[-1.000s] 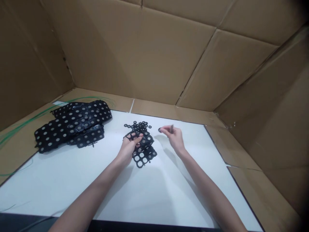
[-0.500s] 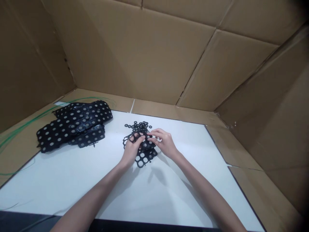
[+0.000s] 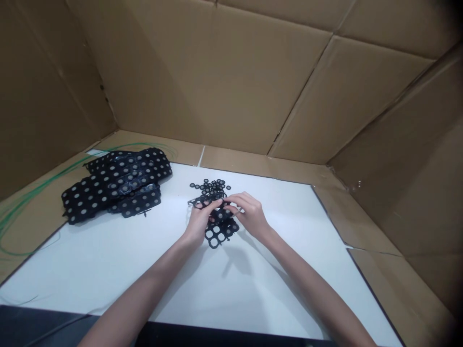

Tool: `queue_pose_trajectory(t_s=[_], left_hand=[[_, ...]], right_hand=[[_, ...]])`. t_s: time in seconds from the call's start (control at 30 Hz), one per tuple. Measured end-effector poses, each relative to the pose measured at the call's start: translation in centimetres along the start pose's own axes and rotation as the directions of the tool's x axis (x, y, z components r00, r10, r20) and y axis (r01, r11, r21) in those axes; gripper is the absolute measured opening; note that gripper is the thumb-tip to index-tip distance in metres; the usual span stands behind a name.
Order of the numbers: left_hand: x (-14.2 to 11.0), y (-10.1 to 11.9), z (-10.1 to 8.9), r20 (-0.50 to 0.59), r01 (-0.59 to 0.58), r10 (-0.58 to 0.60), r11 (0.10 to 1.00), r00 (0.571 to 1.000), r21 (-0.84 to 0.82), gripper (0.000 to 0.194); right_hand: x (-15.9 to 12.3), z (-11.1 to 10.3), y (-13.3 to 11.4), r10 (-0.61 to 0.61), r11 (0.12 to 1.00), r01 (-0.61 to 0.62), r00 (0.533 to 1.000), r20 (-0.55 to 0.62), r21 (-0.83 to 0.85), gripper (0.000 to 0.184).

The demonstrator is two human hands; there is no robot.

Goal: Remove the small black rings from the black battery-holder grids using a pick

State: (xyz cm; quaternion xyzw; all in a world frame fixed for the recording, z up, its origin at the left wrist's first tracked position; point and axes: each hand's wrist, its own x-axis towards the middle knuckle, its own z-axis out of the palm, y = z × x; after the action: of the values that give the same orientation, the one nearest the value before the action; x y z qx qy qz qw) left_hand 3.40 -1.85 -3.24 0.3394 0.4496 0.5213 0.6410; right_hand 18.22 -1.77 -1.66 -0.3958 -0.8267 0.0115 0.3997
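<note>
Above the middle of the white board, both hands are on a floppy black sheet (image 3: 220,217). Its lower left part shows open round holes, while pale discs fill other spots. My left hand (image 3: 198,224) grips the sheet's left side, thumb on top. On the right, my right hand (image 3: 252,212) pinches at the sheet's upper right edge; whether a ring or disc is between its fingertips is too small to tell. Just beyond the sheet lies a cluster of loose black rings with pale centres (image 3: 214,187).
A pile of black sheets with pale dots (image 3: 119,185) lies at the left on the white board (image 3: 173,284). Thin green strands (image 3: 47,183) curve along the left edge. Cardboard walls (image 3: 217,82) enclose the back and sides.
My right fingertips have drawn closer to my left thumb at the sheet. The sheet's upper left part has folded flatter. The whole view has shifted slightly.
</note>
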Motion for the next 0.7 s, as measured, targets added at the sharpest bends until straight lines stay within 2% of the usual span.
queue_pose_trajectory(t_s=[0.13, 0.23, 0.4, 0.53, 0.6, 0.67, 0.7], left_hand=[[-0.1, 0.0, 0.2, -0.057, 0.003, -0.007, 0.997, 0.998, -0.071, 0.017], [-0.3, 0.2, 0.5, -0.088, -0.007, -0.002, 0.995, 0.996, -0.095, 0.013], [-0.2, 0.4, 0.6, -0.114, -0.071, 0.066, 0.997, 0.991, -0.037, 0.011], [0.1, 0.5, 0.3, -0.129, -0.056, 0.051, 0.998, 0.990, -0.034, 0.014], [0.2, 0.4, 0.2, -0.121, -0.048, 0.043, 0.998, 0.992, -0.039, 0.017], [0.3, 0.2, 0.2, -0.121, -0.043, 0.039, 0.999, 0.992, -0.031, 0.020], [0.4, 0.1, 0.2, -0.138, -0.038, 0.035, 0.999, 0.990, -0.022, 0.021]], right_hand=[[-0.4, 0.4, -0.3, -0.201, 0.941, 0.191, 0.980, -0.008, -0.281, 0.016], [-0.7, 0.9, -0.7, -0.277, 0.883, 0.244, 0.961, -0.025, -0.401, 0.017], [-0.8, 0.9, -1.2, -0.267, 0.913, 0.239, 0.963, -0.042, -0.332, 0.006], [-1.0, 0.6, -1.9, -0.305, 0.935, 0.288, 0.951, -0.056, -0.207, 0.008], [-1.1, 0.6, -2.2, -0.198, 0.979, 0.191, 0.974, -0.110, -0.067, 0.007], [-0.9, 0.7, -2.1, 0.064, 0.990, -0.044, 0.986, -0.155, 0.131, 0.003], [-0.7, 0.6, -1.9, 0.221, 0.955, -0.179, 0.962, -0.163, 0.238, 0.004]])
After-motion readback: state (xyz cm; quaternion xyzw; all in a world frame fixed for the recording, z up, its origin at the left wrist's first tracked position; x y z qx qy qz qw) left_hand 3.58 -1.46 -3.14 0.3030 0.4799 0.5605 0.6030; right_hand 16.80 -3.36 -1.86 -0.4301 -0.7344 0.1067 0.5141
